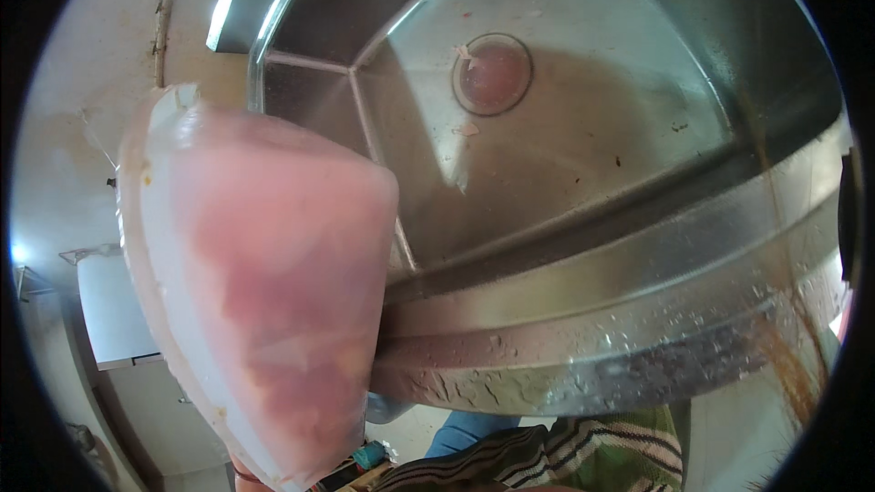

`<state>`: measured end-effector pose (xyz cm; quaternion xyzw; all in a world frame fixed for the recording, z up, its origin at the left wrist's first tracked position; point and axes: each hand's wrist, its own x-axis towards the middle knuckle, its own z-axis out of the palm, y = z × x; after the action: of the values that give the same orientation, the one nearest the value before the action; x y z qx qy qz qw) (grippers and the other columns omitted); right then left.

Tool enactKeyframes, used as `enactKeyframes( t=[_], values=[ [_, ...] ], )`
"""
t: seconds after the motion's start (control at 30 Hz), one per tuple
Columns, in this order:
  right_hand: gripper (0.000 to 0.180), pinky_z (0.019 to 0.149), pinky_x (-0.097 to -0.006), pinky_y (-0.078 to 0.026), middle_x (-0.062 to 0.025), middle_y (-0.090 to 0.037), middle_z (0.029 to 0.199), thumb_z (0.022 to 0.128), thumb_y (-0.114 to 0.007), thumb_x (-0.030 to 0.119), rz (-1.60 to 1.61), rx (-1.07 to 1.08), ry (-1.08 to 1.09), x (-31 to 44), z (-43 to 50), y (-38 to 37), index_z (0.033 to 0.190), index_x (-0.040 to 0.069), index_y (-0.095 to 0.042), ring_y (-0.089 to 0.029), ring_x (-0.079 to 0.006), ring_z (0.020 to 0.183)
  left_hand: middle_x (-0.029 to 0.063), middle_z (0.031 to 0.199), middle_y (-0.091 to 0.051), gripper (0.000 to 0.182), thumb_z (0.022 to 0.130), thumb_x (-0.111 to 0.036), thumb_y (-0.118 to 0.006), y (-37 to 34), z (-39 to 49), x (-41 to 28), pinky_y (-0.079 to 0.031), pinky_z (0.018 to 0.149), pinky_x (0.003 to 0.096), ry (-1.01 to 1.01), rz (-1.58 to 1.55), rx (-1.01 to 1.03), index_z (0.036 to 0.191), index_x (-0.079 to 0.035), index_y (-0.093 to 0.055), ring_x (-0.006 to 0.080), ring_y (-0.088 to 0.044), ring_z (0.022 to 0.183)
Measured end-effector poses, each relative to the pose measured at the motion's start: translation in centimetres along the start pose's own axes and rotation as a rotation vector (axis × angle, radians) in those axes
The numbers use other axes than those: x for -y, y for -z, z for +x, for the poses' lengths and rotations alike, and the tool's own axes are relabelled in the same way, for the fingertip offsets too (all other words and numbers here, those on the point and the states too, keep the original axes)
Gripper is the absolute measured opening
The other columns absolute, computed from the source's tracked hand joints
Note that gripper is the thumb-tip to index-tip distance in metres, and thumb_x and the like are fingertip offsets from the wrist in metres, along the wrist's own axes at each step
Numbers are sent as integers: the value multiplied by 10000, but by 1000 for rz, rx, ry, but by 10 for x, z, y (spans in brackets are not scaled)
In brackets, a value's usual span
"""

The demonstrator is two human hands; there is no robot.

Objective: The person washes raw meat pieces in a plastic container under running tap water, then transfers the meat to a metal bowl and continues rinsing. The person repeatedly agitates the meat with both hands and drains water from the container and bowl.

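A translucent white plastic tub fills the left of the view, close up and tipped on its side. Pinkish contents show blurrily through its wall; what they are I cannot tell. Yellowish specks dot its pale rim. At the tub's lower end is my left wrist, with a dark band around it. The tub is held up in the air there, and it hides my fingers. My right hand is out of view. Beyond the tub lies a stainless steel sink basin. Its round drain looks pinkish, with a pale scrap near it.
Water drops cover the sink's front edge. Dark bits lie on the basin floor. Below are green striped cloth and a blue-clad leg. A white box-like object is mounted at the left wall; a pipe runs above.
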<state>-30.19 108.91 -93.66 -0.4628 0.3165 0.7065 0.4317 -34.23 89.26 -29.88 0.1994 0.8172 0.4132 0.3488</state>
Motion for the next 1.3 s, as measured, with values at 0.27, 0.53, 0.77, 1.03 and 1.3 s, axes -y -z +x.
enactKeyframes(
  t=[0.27, 0.53, 0.77, 1.03, 1.3],
  values=[
    [236, 577, -397, -469, -165, -609, 856, 885, -440, 171, 192, -44, -43, -12, -31, 6, 998, 28, -589, -590, -281, 720, 145, 1110, -569, 369, 911, -180, -406, -22, -2, -6, -506, 790, 364, -30, 9, -18, 1219, 15, -463, 263, -581, 948],
    [220, 548, -402, -464, -156, -598, 862, 886, -422, 135, 341, -117, -63, -6, -115, 17, 1003, 28, -574, -580, -277, 700, 135, 1091, -566, 326, 871, -104, -388, 0, 16, 5, -488, 819, 362, -53, 85, -98, 1163, 12, -474, 251, -579, 957],
    [210, 523, -407, -460, -149, -589, 867, 887, -405, 102, 449, -153, -20, 29, -196, 17, 1007, 28, -561, -572, -273, 682, 140, 1107, -543, 312, 865, -91, -405, -4, 21, -1, -452, 842, 404, 24, 42, -163, 1156, 2, -472, 264, -543, 985],
    [205, 494, -413, -455, -140, -578, 873, 888, -387, 66, 437, -284, 57, 80, -286, 67, 1013, 29, -546, -562, -268, 662, 52, 717, -515, 123, 829, -150, -491, -15, 19, -3, -450, 568, 319, -12, 137, -264, 812, -29, -506, 173, -530, 640],
    [138, 411, -363, -507, -127, -578, 780, 794, -584, 62, -44, -663, 252, 131, -465, 188, 902, -4, -528, -573, -243, 545, 204, 986, -561, 367, 839, -174, -490, -13, 33, 7, -487, 729, 412, -11, 231, -214, 1071, 111, -479, 294, -579, 846]
  ],
)
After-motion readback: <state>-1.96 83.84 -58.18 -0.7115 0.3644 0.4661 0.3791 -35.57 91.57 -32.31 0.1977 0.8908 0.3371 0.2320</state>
